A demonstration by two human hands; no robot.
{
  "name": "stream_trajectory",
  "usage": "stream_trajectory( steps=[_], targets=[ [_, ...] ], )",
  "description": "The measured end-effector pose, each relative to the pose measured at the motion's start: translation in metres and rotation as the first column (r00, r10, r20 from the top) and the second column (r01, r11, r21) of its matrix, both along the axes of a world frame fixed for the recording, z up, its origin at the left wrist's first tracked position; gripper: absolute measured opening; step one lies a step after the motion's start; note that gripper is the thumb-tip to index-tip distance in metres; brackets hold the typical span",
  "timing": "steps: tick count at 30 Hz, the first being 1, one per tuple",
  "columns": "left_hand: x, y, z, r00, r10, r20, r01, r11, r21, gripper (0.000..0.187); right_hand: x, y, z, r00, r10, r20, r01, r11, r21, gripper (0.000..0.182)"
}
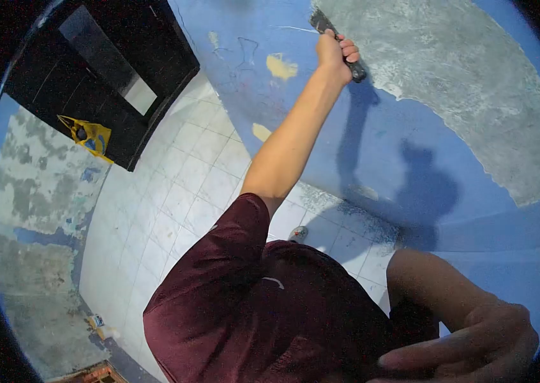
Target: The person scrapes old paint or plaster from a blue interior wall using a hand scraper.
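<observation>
My left hand (340, 52), at the end of an outstretched arm, is closed around the dark handle of a tool (357, 72). The tool's far end touches or nearly touches the blue wall (321, 134) at the edge of a bare grey patch (436, 64); its tip is hard to make out. Low on the right, close to the camera, my right hand (474, 345) is bent back toward my body. Its visible fingers are stretched out in shadow, with nothing seen in them; some run past the bottom edge.
A dark door or cabinet (59, 76) with a yellow bag (93, 137) on it is at upper left. White floor tiles (161, 166) run between the walls, with debris by the wall base (372, 220). A patchy wall (34, 268) and a small object (97, 322) are at left.
</observation>
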State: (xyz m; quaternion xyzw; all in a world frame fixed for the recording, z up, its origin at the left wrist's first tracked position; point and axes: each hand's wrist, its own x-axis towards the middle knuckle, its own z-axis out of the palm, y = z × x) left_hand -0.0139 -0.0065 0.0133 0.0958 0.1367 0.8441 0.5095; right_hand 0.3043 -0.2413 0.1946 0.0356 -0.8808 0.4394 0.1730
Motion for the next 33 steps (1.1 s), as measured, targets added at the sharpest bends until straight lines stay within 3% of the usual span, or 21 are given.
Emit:
stream_trajectory(
  steps=[5, 8, 11, 15, 17, 19, 20, 21, 23, 25, 27, 31, 33],
  targets=[
    [0.006, -0.002, 0.005, 0.995, -0.051, 0.091, 0.051, 0.999, 0.005, 0.022, -0.007, -0.033, 0.024, 0.934, -0.357, -0.01, 0.357, 0.934, 0.011, 0.028],
    [0.01, -0.001, 0.01, 0.993, -0.05, 0.108, 0.048, 0.999, 0.025, 0.019, -0.005, -0.052, 0.019, 0.819, -0.572, -0.046, 0.564, 0.818, -0.114, 0.028],
    [0.017, -0.008, 0.019, 0.992, -0.058, 0.11, 0.057, 0.998, 0.012, 0.021, 0.015, -0.056, 0.027, 0.786, -0.616, -0.053, 0.604, 0.784, -0.147, 0.028],
    [0.012, -0.006, 0.025, 0.99, -0.11, 0.089, 0.107, 0.993, 0.041, 0.027, 0.023, -0.033, 0.014, 0.72, -0.692, 0.054, 0.689, 0.722, 0.064, 0.031],
    [0.011, -0.008, 0.026, 0.979, -0.146, 0.144, 0.139, 0.989, 0.056, 0.027, 0.004, -0.015, -0.034, 0.644, -0.55, -0.532, 0.715, 0.68, 0.162, 0.028],
    [0.017, -0.016, 0.033, 0.98, -0.146, 0.135, 0.137, 0.987, 0.079, 0.026, -0.008, -0.006, -0.054, 0.372, -0.203, -0.906, 0.788, 0.586, 0.192, 0.026],
    [0.019, -0.018, 0.037, 0.988, -0.144, 0.057, 0.14, 0.987, 0.075, 0.029, -0.01, 0.002, -0.06, 0.344, -0.091, -0.934, 0.78, 0.582, 0.231, 0.025],
    [0.024, -0.017, 0.039, 0.988, -0.152, -0.018, 0.153, 0.986, 0.07, 0.032, -0.016, 0.006, -0.065, 0.393, -0.044, -0.919, 0.747, 0.598, 0.29, 0.025],
    [0.018, -0.006, 0.037, 0.975, -0.148, -0.167, 0.171, 0.977, 0.131, 0.031, -0.023, 0.011, -0.071, 0.578, 0.005, -0.816, 0.596, 0.681, 0.426, 0.024],
    [0.008, 0.002, 0.037, 0.979, -0.161, -0.128, 0.188, 0.953, 0.237, 0.027, -0.032, 0.01, -0.073, 0.715, 0.079, -0.694, 0.383, 0.787, 0.484, 0.023],
    [-0.009, 0.023, 0.023, 0.985, -0.121, -0.12, 0.143, 0.97, 0.197, 0.031, -0.035, 0.006, -0.073, 0.782, 0.165, -0.601, 0.182, 0.862, 0.473, 0.023],
    [-0.016, 0.016, 0.024, 0.977, -0.211, -0.033, 0.213, 0.955, 0.208, 0.031, -0.04, -0.005, -0.082, 0.809, 0.293, -0.509, -0.09, 0.919, 0.384, 0.021],
    [-0.016, 0.015, 0.026, 0.973, -0.211, -0.091, 0.224, 0.959, 0.174, 0.03, -0.046, -0.009, -0.084, 0.808, 0.335, -0.485, -0.177, 0.923, 0.342, 0.021]
  ],
)
